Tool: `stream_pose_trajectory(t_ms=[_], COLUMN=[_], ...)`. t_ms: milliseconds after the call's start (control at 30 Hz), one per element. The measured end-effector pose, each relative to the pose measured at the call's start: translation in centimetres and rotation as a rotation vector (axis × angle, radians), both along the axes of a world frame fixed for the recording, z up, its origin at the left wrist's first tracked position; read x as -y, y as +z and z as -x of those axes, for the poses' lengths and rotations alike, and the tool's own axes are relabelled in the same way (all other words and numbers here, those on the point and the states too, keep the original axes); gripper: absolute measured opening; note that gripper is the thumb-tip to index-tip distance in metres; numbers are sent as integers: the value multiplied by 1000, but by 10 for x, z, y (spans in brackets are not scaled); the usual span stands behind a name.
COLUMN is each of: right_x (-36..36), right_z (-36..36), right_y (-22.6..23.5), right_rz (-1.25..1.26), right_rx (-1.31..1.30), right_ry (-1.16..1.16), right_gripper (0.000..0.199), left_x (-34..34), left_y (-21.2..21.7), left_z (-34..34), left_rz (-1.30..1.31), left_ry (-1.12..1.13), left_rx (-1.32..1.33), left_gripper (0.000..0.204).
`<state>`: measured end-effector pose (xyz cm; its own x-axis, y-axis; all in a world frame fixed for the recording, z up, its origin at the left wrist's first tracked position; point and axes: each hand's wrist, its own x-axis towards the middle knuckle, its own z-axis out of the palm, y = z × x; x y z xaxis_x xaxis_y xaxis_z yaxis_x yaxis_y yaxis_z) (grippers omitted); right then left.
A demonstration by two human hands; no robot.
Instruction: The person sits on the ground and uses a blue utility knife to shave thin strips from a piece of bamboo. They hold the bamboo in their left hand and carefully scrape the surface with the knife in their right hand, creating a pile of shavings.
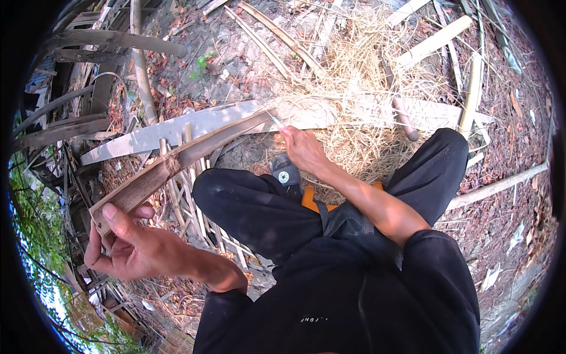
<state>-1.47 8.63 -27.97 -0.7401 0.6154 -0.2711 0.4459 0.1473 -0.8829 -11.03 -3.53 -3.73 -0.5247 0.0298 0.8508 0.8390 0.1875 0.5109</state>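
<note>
A half-round length of split bamboo (200, 146) slants across from lower left to centre, its hollow side turned up. My left hand (132, 242) grips its near left end, thumb on top and fingers beneath. At the bamboo's far end, my right hand (303, 150) is closed round a slim tool with a thin pale bluish tip (276, 120). That tip meets or nearly meets the bamboo; what kind of tool it is, I cannot make out. Under the bamboo's far end lies a long flat grey plank (171, 134).
Pale shavings (359, 76) heap over the plank's right part. A brown wooden handle (405, 120) pokes out of them. Bamboo poles (433, 42) lie at the far right. Split strips (188, 194) lie by my left knee, and curved bamboo pieces (88, 41) stack at the left.
</note>
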Motion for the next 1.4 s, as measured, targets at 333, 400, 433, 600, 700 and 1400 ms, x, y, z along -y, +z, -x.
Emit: stream_pose_trajectory(t_ms=[333, 400, 433, 600, 700, 1400], right_x=[23, 28, 32, 56, 51, 48], right_z=[12, -1, -9, -53, -22, -24], right_y=[-53, -30, -43, -100, -49, -140], right_rz=[-472, -342, -386, -340, -565, -833], right_rx=[-95, 133, 165, 297, -2, 318], right_ry=[-7, 38, 19, -36, 99, 315], right_gripper=[50, 51, 52, 53, 39, 39], left_x=[14, 22, 25, 33, 39, 29], left_y=[18, 24, 27, 52, 46, 23], left_z=[-6, -12, -15, -28, -31, -41], left_rz=[24, 29, 31, 33, 9, 21], left_ry=[-3, -78, -117, -125, -109, -191], left_rx=[56, 67, 72, 94, 97, 116], left_gripper=[28, 27, 27, 27, 27, 28])
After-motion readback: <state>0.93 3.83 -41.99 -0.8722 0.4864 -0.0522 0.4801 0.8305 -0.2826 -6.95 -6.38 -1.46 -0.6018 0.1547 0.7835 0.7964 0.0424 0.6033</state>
